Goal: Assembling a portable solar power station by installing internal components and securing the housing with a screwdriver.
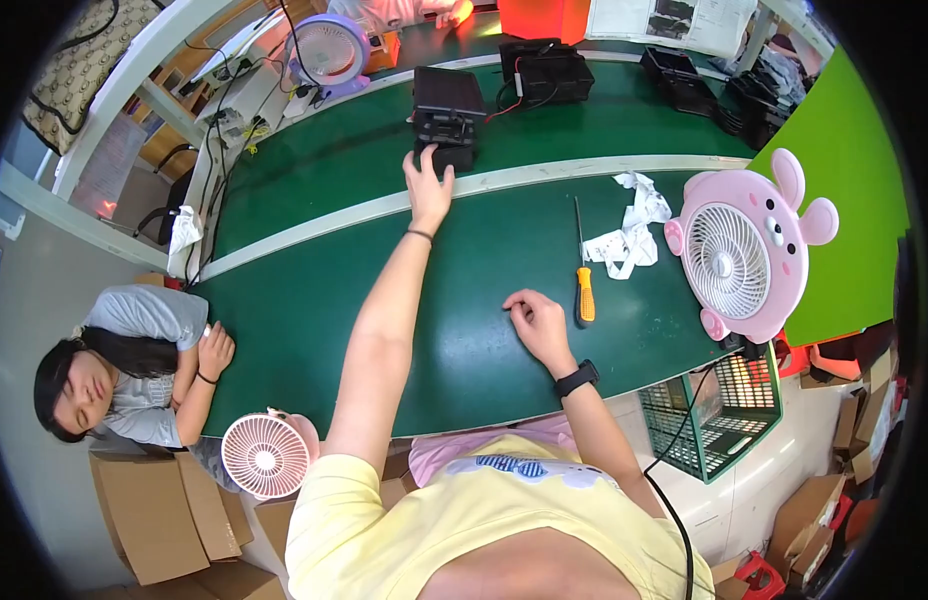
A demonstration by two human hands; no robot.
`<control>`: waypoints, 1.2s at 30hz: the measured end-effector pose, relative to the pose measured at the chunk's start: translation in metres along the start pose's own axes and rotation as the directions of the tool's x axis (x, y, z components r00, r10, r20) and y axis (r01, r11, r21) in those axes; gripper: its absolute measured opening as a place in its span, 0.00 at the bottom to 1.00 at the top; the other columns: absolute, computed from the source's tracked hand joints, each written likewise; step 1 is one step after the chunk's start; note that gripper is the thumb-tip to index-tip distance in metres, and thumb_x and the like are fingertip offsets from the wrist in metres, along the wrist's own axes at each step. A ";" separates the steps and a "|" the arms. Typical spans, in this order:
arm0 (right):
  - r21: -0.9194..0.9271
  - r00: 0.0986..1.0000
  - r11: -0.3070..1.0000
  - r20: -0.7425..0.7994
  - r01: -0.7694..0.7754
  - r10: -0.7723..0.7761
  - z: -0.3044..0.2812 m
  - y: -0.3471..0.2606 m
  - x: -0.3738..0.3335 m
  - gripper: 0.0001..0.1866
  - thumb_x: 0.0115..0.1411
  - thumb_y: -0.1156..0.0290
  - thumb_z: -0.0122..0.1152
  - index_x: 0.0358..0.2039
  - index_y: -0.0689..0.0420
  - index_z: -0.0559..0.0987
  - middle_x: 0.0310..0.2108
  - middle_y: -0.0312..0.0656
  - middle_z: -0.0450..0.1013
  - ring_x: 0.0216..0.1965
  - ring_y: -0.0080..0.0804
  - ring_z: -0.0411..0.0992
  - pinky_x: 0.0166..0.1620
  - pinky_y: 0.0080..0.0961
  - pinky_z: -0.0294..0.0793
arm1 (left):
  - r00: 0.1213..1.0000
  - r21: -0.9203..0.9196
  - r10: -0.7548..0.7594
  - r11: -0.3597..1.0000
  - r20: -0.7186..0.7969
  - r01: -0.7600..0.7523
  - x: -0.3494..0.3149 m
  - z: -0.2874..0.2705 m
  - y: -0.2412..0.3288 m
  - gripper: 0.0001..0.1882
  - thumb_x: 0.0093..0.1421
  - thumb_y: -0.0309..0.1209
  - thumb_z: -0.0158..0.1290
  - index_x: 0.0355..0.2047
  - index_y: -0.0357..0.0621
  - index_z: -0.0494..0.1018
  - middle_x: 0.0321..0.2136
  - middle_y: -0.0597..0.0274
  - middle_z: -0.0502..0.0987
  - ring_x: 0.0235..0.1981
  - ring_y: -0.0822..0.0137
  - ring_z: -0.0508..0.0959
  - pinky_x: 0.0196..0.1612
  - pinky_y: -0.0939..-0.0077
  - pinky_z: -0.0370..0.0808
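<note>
My left hand reaches far forward, its fingertips on the near end of a black box-shaped device. A dark flat panel tops the stack at that spot. How firmly the fingers grip is partly hidden. My right hand rests on the green table with its fingers curled and nothing visible in them. Just right of it lies a screwdriver with a yellow-orange handle, shaft pointing away. Crumpled white paper lies beyond the screwdriver.
A pink animal-shaped fan stands at the right; a small pink fan is at the near left edge. More black devices sit at the back. A white raised strip crosses the table. A person leans at the left.
</note>
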State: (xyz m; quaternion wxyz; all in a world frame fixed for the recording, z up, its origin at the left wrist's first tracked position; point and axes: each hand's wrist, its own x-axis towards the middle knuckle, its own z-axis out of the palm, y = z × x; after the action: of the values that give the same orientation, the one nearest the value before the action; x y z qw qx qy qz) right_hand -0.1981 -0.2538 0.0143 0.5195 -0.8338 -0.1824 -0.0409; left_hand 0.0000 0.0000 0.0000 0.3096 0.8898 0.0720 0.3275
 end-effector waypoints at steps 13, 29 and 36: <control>0.106 0.995 0.994 -0.103 0.012 -0.001 0.003 0.010 0.004 0.04 0.58 0.81 0.56 0.30 0.61 0.79 0.29 0.43 0.77 0.24 0.28 0.75 0.28 0.21 0.74 | 0.996 -0.096 -0.073 0.993 -0.044 0.069 -0.008 -0.072 0.015 0.13 0.55 0.32 0.64 0.38 0.43 0.75 0.45 0.46 0.64 0.47 0.47 0.69 0.52 0.61 0.70; -0.705 0.934 0.707 -0.283 -0.048 -0.219 -0.030 0.017 -0.013 0.16 0.56 0.71 0.60 0.47 0.47 0.77 0.63 0.46 0.62 0.60 0.51 0.62 0.58 0.47 0.63 | 0.990 -0.159 -0.138 0.978 0.010 0.138 -0.261 -0.162 0.123 0.18 0.56 0.25 0.57 0.48 0.45 0.72 0.55 0.40 0.56 0.52 0.43 0.68 0.55 0.56 0.70; -0.582 0.956 0.813 -0.249 -0.018 -0.157 -0.056 0.042 -0.014 0.18 0.61 0.74 0.55 0.52 0.50 0.74 0.54 0.48 0.70 0.49 0.53 0.70 0.51 0.43 0.70 | 0.911 -0.276 0.320 0.929 0.260 -0.247 -0.291 -0.220 0.185 0.25 0.51 0.25 0.61 0.52 0.50 0.77 0.49 0.51 0.74 0.39 0.58 0.81 0.43 0.65 0.79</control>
State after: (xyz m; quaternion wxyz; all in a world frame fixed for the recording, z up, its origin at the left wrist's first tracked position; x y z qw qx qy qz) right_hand -0.1893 -0.3235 0.0004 0.2607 -0.9297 -0.1153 -0.2333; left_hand -0.3770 -0.1328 0.0844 0.3697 0.8866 -0.1465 0.2364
